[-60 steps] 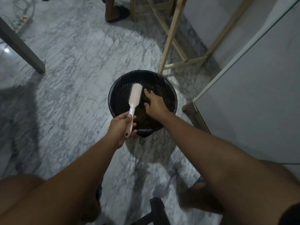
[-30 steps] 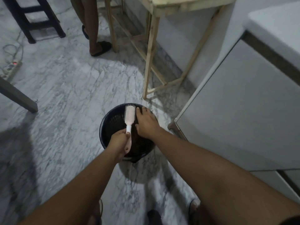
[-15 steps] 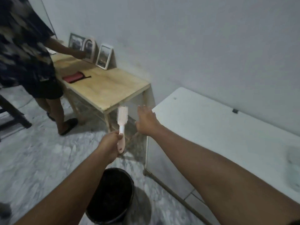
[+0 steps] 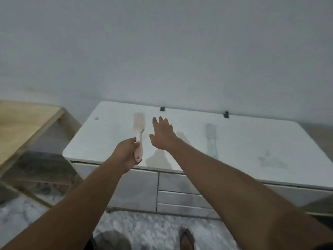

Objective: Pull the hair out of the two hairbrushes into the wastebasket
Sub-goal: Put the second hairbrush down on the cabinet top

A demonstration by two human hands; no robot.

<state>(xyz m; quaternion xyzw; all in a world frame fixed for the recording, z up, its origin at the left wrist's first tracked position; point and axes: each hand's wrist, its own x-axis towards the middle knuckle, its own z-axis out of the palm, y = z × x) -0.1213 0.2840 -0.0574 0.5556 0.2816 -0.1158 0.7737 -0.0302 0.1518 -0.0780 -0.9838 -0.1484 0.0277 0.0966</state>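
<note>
My left hand [image 4: 127,153] grips the handle of a pink hairbrush [image 4: 138,128], held upright over the front left of a white cabinet top [image 4: 111,138]. My right hand [image 4: 162,137] hovers just right of the brush with fingers spread and holds nothing. A second, pale green hairbrush [image 4: 211,139] lies flat on the cabinet top further right, blurred by motion. The wastebasket is out of view.
The white cabinet has drawers [image 4: 180,197] along its front and stands against a grey wall. A wooden table [image 4: 23,120] stands to its left. Marble floor [image 4: 153,230] and a sandalled foot [image 4: 187,239] show at the bottom. A faint smudge [image 4: 270,160] lies on the cabinet's right part.
The view has swung up from the black wastebasket on the floor to the cabinet top. Both hands rose with the pink brush and now reach over the cabinet; the other person is no longer visible.
</note>
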